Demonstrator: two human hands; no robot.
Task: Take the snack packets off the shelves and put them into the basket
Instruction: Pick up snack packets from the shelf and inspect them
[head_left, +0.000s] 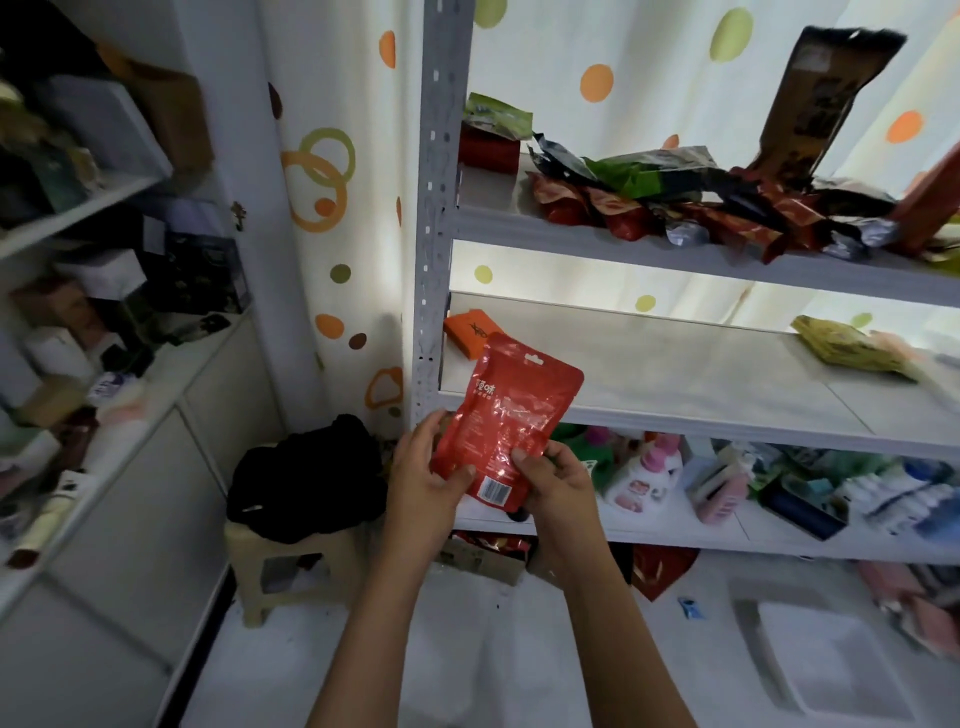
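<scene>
Both hands clamp a red snack packet in front of the grey metal shelving: the left hand grips its lower left edge w/ thumb across the front, the right hand pinches its lower right side, thumb pressed near the barcode. The packet stands upright, tilted slightly right, hang-hole at top, held just in front of the middle shelf's front lip. On that shelf, behind the packet's top left corner, lies an orange box; far right on the same board, a yellow-green packet. The shelf above carries a heap of snack packets, red, green & silver, w/ a tall dark pouch leaning at the back. Below the hands, a lower shelf holds bottles & assorted goods. Left of the shelving, a black cloth sits on a pale stool. At bottom right a white tray-like container rests on the floor, blurred
</scene>
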